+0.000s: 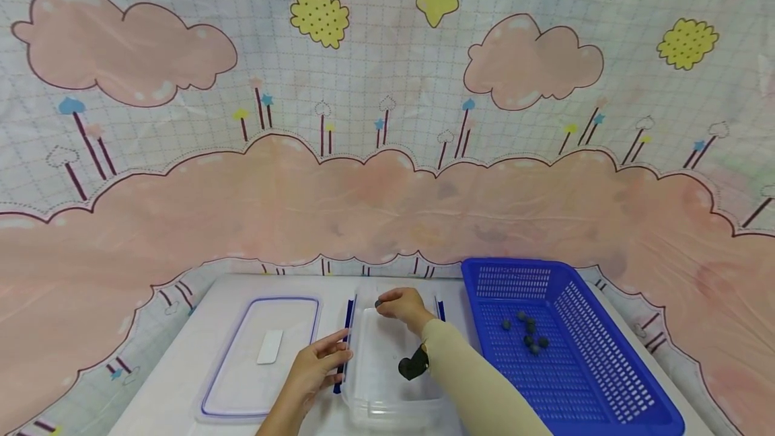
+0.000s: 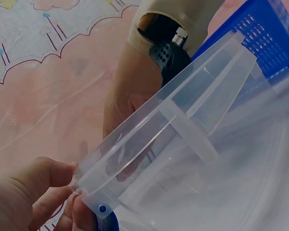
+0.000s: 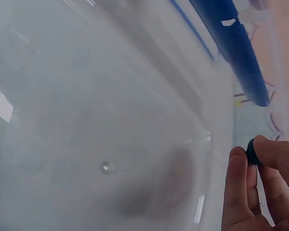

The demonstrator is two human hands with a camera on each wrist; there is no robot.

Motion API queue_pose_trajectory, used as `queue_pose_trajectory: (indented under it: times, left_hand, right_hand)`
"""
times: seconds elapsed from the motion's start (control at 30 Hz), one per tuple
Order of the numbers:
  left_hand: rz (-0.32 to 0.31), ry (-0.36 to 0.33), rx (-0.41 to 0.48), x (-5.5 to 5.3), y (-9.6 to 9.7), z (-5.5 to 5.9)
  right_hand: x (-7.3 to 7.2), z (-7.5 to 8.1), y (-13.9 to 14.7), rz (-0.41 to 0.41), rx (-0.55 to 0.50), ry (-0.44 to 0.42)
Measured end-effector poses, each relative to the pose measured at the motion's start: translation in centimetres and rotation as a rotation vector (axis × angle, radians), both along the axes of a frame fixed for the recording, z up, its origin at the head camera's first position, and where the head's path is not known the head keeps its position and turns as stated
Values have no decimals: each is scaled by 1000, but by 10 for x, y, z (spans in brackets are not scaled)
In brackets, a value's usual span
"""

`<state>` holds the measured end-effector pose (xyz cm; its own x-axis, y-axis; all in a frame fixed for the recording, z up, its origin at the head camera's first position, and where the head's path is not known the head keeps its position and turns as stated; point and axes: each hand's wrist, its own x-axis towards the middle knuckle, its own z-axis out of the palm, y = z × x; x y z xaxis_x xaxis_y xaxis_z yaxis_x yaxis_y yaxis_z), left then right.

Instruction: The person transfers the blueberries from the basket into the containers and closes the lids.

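In the right hand (image 1: 407, 307) sits a dark ball (image 3: 252, 152).

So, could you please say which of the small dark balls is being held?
The ball pinched in the right hand, by the far end of the clear plastic box; the other visible balls lie in the blue basket.

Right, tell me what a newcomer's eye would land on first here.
Probably the bright blue basket on the right, with small dark balls inside. Next, the right hand, pinching another dark ball at the far end of the clear box. Behind it all, the pink-clouded backdrop fills the head view's upper part.
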<state>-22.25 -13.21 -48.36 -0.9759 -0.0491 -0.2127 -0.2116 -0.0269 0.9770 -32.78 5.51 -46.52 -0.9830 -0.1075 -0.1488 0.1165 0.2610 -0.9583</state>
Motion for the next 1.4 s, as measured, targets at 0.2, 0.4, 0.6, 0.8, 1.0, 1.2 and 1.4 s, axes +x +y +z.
queue_pose_trajectory:
  times: [0.2, 0.4, 0.6, 0.8, 1.0, 1.2, 1.4]
  left_hand:
    - [6, -4, 8, 1, 0, 1]
    - [0, -3, 13, 2, 2, 0]
    - [-3, 3, 20, 2, 2, 1]
    - [-9, 9, 17, 1, 2, 0]
    - [-8, 9, 24, 1, 1, 0]
    - [-2, 11, 37, 1, -1, -2]
    - [-1, 7, 35, 1, 0, 0]
  right_hand:
    - [1, -7, -6, -27, 25, -24]
    - [5, -12, -8, -53, 83, -23]
    - [5, -14, -8, -46, 116, -22]
    - [4, -17, -7, -55, 136, -32]
    - [1, -12, -5, -32, 178, 0]
    - [-8, 25, 18, 22, 198, 97]
    - [-27, 68, 83, -46, 242, 252]
